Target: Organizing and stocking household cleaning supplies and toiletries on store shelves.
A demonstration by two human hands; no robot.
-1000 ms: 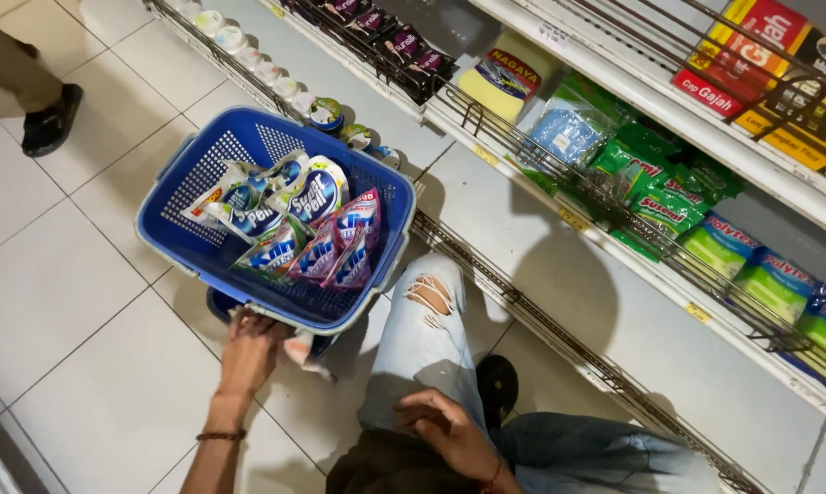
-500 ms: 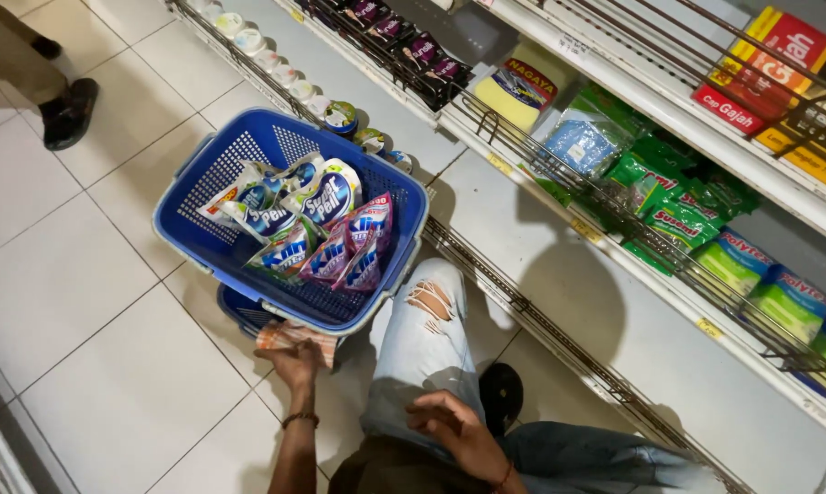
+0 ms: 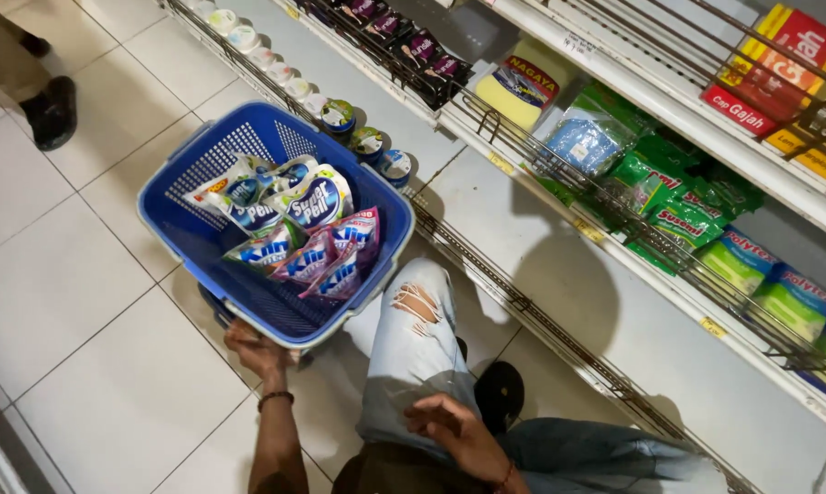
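From the head camera I see my left hand (image 3: 253,348) with its grip closed on the near rim of the blue plastic mesh basket (image 3: 193,242), on the white tiled floor (image 3: 75,293) beside my knee. My right hand (image 3: 454,430) rests loose and empty on my thigh. A one-handed tug could tip the basket and spill the soft refill pouches (image 3: 299,233). My left fingertips are hidden under the rim.

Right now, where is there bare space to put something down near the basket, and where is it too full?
Bare floor tiles lie left of the blue basket. The bottom shelf is bare between the small tubs and the knee. The basket is crowded with pouches; the left hand touches its near rim.
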